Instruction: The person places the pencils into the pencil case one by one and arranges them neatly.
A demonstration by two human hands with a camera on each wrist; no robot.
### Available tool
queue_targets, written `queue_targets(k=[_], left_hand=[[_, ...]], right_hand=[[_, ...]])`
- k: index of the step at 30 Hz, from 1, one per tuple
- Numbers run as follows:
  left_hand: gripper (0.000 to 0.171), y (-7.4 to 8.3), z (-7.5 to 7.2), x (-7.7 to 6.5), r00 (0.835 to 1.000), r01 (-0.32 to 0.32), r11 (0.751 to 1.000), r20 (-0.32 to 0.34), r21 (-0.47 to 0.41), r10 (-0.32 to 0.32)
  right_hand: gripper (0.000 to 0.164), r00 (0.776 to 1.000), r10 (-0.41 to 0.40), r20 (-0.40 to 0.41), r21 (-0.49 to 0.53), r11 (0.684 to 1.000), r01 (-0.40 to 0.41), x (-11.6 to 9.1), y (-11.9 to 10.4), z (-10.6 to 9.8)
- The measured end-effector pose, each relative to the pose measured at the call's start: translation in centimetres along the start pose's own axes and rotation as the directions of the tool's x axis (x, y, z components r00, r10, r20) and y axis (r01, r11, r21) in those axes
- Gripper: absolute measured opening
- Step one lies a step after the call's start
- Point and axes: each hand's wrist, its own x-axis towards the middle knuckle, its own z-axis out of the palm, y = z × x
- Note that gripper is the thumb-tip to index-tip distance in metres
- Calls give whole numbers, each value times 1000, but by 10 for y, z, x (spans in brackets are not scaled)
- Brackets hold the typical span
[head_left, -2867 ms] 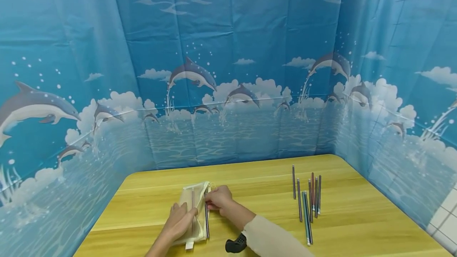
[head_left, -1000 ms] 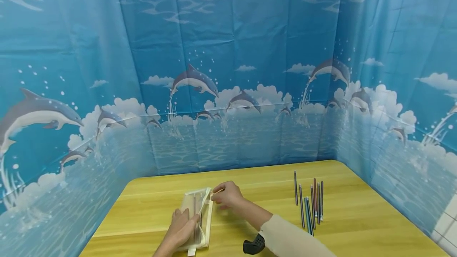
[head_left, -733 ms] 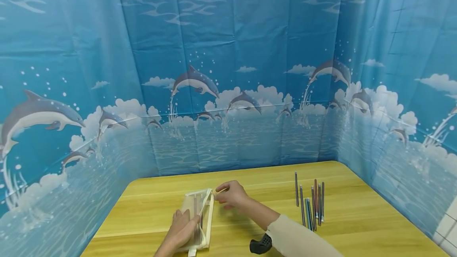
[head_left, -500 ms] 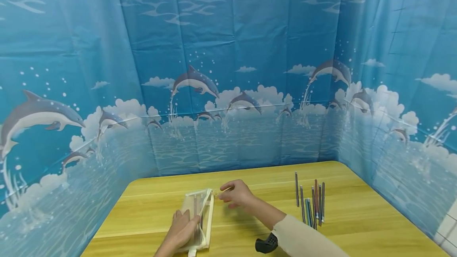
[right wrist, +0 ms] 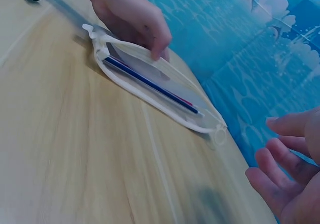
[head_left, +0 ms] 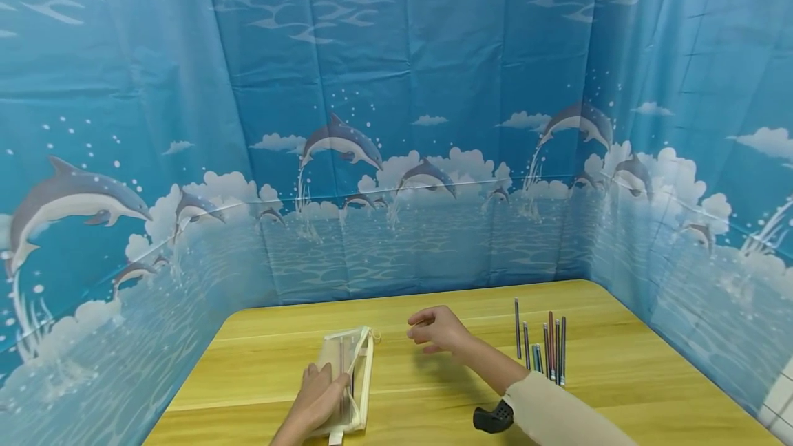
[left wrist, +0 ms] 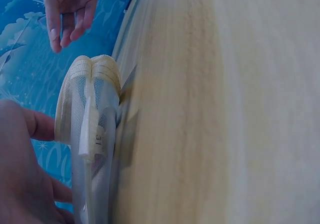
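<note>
My left hand [head_left: 317, 394] grips the upper layer of a cream, see-through zip pencil case [head_left: 332, 351] on the table, its thumb at the edge of the mouth. The right wrist view shows the zip gaping, with a dark blue pencil [right wrist: 150, 84] and a sliver of red beside it inside. My right hand [head_left: 438, 331] is in the air to the right of the case, fingers loosely bent and nothing in them. Several dark pencils [head_left: 517, 329] lie at the table's right, partly hidden by my right sleeve.
The yellow wood-grain table [head_left: 266, 336] fills the lower view. A dolphin-print curtain [head_left: 396, 239] hangs behind it and along both sides. A black device [head_left: 493, 418] sits by my right wrist. A pull ring [right wrist: 220, 135] hangs at the case's far corner.
My right hand earlier held a dark pencil at the case's mouth; now it is without it and has moved right, away from the case. My left hand has stayed on the case.
</note>
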Motion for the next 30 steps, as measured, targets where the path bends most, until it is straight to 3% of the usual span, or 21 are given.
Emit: queue_targets(k=[14,24,30], left_hand=[[77,1,1,-1,1000,-13,1000,-16,11,13],[77,0,0,-1,1000,-8,1000,-10,8,8],[75,-1,0,-1,1000,-20,1000,-16,11,20]], right_hand=[[33,992,11,-124,-75,997,-21,-20,5,-64],[36,981,45,-187,-83,995,-61,-28,31,-107],[39,984,25,-177,-106,993,-44,-35,43,-130]])
